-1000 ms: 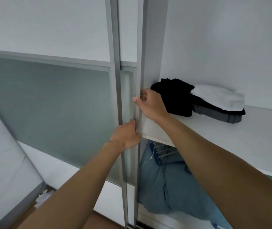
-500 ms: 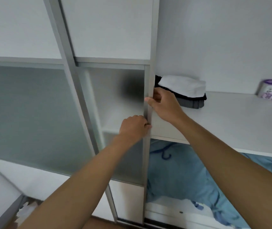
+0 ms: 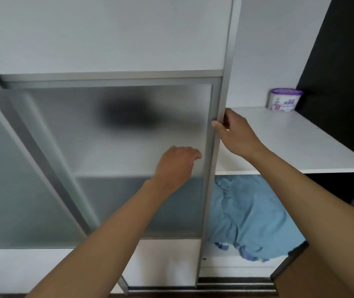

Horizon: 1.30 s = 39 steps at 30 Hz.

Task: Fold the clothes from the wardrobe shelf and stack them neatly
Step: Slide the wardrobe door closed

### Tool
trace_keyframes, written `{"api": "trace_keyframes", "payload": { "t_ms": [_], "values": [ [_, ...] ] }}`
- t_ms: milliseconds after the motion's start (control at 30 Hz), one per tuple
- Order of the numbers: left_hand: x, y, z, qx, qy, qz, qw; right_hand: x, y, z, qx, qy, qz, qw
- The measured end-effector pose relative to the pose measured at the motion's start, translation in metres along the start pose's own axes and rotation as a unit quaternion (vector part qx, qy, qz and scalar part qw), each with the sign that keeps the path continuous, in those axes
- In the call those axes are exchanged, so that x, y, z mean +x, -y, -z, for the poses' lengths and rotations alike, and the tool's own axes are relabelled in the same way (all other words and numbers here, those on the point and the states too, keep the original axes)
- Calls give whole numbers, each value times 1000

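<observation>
Clothes (image 3: 128,116): dark blur behind frosted door (image 3: 116,160)

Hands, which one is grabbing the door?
The right hand: its fingers curl round the metal edge of the sliding door. The left hand is loosely curled by the frosted panel, holding nothing.

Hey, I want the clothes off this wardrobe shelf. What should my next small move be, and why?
Probably slide the sliding door leftward with your right hand, which grips its edge. A dark shape, likely the clothes, sits behind the door's frosted panel, so you can't reach it. Your left hand holds nothing.
</observation>
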<state>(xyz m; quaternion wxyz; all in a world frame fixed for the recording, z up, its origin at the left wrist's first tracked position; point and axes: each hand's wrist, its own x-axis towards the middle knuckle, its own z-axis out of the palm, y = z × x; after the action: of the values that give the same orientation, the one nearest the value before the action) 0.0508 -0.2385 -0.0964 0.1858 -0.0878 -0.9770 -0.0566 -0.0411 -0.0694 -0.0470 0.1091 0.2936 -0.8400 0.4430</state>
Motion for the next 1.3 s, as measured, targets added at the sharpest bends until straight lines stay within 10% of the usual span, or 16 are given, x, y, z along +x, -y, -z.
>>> {"api": "trace_keyframes", "payload": {
  "t_ms": [300,800,1300],
  "values": [
    [60,-64,28,133,-217,-143,956,-33,-70,89,-98,-102,-78,987],
    [149,-189,-35,278,-205,-194,918,-81,-179,228,-168,-197,-241,935],
    [170,-223,-68,313,-276,-179,891,-96,-280,297,91,-273,-295,911]
  ]
}}
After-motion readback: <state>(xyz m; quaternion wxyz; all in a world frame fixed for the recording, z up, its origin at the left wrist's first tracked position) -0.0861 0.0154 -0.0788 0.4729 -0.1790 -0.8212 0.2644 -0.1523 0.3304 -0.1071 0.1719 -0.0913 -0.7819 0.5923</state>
